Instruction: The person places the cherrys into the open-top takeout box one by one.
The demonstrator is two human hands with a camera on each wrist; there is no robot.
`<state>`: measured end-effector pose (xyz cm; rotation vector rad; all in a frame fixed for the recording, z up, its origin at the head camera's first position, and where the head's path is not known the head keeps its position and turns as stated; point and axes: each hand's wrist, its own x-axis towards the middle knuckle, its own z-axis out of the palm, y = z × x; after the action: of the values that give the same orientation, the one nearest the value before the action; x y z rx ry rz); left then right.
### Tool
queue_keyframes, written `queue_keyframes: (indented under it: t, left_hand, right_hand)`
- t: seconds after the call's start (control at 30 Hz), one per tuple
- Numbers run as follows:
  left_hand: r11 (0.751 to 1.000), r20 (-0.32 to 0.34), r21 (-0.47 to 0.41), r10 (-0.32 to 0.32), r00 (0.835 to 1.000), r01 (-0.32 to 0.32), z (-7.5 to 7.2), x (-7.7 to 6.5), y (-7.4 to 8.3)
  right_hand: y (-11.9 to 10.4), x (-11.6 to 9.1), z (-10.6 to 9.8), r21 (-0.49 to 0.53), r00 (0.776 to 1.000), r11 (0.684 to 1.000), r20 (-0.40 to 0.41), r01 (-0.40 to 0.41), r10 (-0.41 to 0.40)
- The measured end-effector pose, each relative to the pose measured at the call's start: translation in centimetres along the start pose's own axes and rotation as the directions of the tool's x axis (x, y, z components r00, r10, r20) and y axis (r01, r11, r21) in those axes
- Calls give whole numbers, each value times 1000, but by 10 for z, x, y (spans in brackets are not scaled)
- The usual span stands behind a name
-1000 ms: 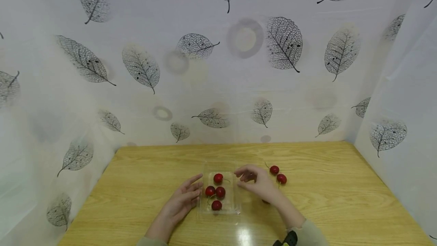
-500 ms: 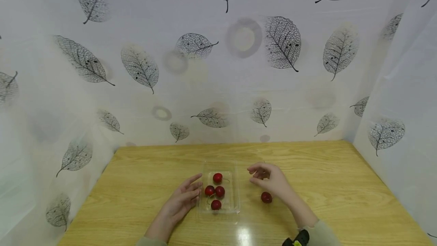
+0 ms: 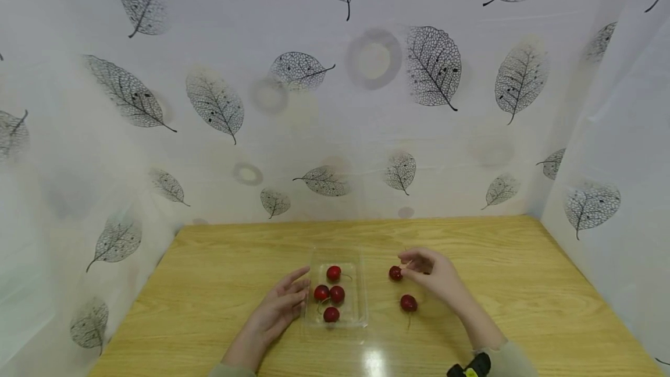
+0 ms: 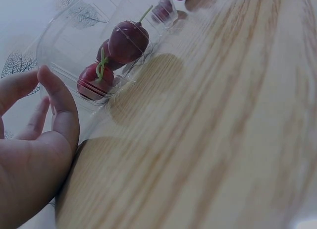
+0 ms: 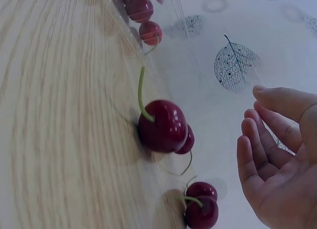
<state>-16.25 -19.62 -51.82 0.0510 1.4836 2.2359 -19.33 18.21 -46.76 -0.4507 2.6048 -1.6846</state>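
Observation:
A clear plastic container (image 3: 353, 310) sits on the wooden table with several red cherries (image 3: 337, 294) in it, some with green stems. My left hand (image 3: 280, 310) rests along its left side, fingers loosely bent; the left wrist view has the fingertips (image 4: 45, 74) right at the clear wall. To the right of the container my right hand (image 3: 433, 278) hovers over loose cherries, thumb and fingers apart with nothing between them. One cherry (image 3: 396, 273) shows by its fingertips and another (image 3: 409, 303) lies nearer me. Two more cherries (image 5: 202, 212) appear in the right wrist view, mostly hidden from the head camera.
The wooden table (image 3: 220, 266) ends at a pale sheet (image 3: 361, 121) printed with dark leaves, which hangs behind and on both sides. A dark watch (image 3: 471, 366) is on the right wrist.
My right hand has moved right, away from the container, uncovering two cherries and covering the two farther right. The left hand and container stay in place.

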Motion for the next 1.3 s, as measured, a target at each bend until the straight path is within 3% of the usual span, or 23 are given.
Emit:
queue_keyframes:
  t: [0.37,0.63,1.3]
  left_hand:
    - [1000,3,1,6,1000,-6,0,1,-1]
    - [1000,5,16,5,1000,-5,-1,1,-1]
    - [999,-10,48,-1,1000,2,-2,0,-1]
  right_hand:
    - [13,-6,-19,-49,998,999,-56,0,-3]
    - [22,-10,-31,-105,995,994,-89,-44,35]
    - [50,-13,-43,-171,990,980,-120,-99,79]
